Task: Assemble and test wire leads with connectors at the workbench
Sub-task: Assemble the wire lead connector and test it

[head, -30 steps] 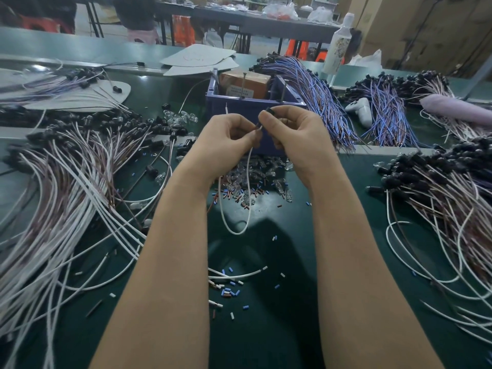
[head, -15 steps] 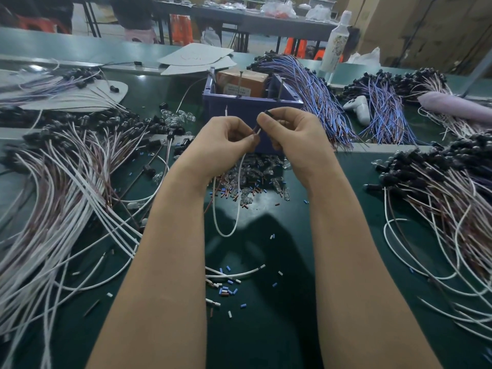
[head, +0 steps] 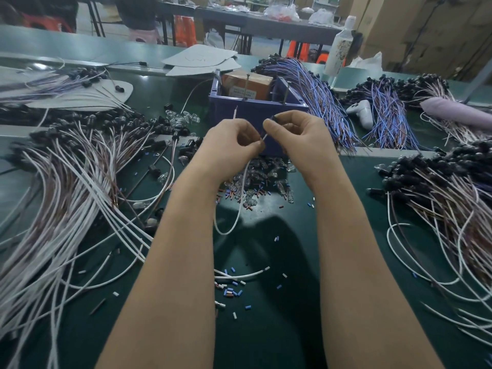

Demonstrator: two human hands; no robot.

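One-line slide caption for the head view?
Left hand pinches a white wire lead; right hand holds a small black connector, above the green workbench.

No text can be read: the pale label [head: 243,92] on the brown box [head: 247,81] inside the blue bin [head: 255,113] is too blurred.

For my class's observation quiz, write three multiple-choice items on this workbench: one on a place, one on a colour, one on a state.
1. Where is the brown box? A in the blue bin; B on the floor; C on a chair.
2. The wire looped below the hands is: A green; B white; C yellow.
3. The left hand: A lies flat; B hangs idle; C pinches the wire.
Answers: A, bin walls surround it; B, its sheath is plainly white; C, fingertips close on it beside the right hand.
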